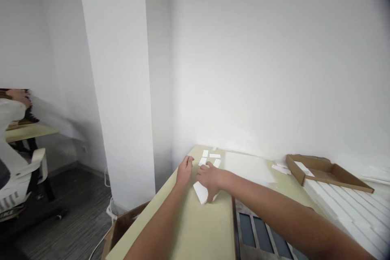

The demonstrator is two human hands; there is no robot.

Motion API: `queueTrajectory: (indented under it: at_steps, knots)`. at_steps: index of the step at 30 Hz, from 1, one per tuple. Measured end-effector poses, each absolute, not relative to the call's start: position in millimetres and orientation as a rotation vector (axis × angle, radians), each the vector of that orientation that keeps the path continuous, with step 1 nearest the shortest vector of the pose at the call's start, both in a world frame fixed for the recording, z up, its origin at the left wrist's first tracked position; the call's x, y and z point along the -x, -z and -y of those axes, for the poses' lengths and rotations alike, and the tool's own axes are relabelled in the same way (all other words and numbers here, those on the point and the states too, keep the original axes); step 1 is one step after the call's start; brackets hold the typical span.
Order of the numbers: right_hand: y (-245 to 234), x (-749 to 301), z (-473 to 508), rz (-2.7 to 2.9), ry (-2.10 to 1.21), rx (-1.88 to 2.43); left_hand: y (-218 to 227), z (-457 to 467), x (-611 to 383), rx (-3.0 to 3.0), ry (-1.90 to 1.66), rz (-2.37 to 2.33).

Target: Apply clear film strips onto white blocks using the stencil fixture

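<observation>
**Near field.** 2 bare forearms reach in from the lower edge over a pale yellow-green flat surface (pixel 195 231). Just right of them, a dark grey slotted panel (pixel 256 227) lies against the surface's edge. Further right, long white foam strips (pixel 350 207) lie side by side in rows. Below the surface's left edge, an open brown cardboard box (pixel 122 227) stands on the floor, with a white cable (pixel 106 211) beside it.

**Mid field.** The right hand (pixel 210 178) is curled over a white rectangular block (pixel 201 193) and grips it from above. The block sits tilted, with its lower end on the surface. The left hand (pixel 184 170) lies just beside the right hand, near the surface's left edge, with fingers loosely extended and nothing gripped. Whether it touches the block cannot be determined.

**Beyond the hands.** At least 4 small white rectangular pieces (pixel 215 155) lie flat and scattered, close to the fingertips. To their right lies a thin white flat sheet (pixel 248 166). Further right, a shallow brown cardboard tray (pixel 323 170) rests near the wall, at the far end of the foam strips.

**Far field.** A white square pillar (pixel 122 89) rises left of the surface. At the far left, another person's white sleeve (pixel 9 109) shows, blurred, at a second surface (pixel 30 132), with a white chair (pixel 30 166) in front of it.
</observation>
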State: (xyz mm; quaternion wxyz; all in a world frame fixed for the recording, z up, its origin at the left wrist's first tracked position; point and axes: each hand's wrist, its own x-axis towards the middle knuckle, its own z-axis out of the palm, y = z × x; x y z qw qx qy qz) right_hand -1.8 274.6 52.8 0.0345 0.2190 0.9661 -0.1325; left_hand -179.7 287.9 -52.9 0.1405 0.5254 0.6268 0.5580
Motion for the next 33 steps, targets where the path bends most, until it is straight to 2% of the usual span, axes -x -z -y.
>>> queueTrajectory:
  at_steps: [8,13,17,23,28,33]
  knots:
    - [-95,-111,-262,-3.056,1.406,-0.672,58,-294,183,-1.52,-1.578,-1.837]
    - [-106,-164,-226,-3.014,1.707,-0.762,55,-300,187,-1.525,-1.532,-1.861]
    - [-108,-194,-213,-2.986,1.647,-0.924,53,-305,190,-1.543,-1.472,-1.897]
    - [-61,-221,-204,-2.933,1.167,-1.227,57,-311,191,-1.583,-1.39,-1.934]
    - [-22,-220,-203,-2.883,0.944,-1.237,60,-314,193,-1.614,-1.347,-1.949]
    - [-15,-212,-205,-2.881,0.847,-1.22,61,-316,194,-1.632,-1.291,-1.964]
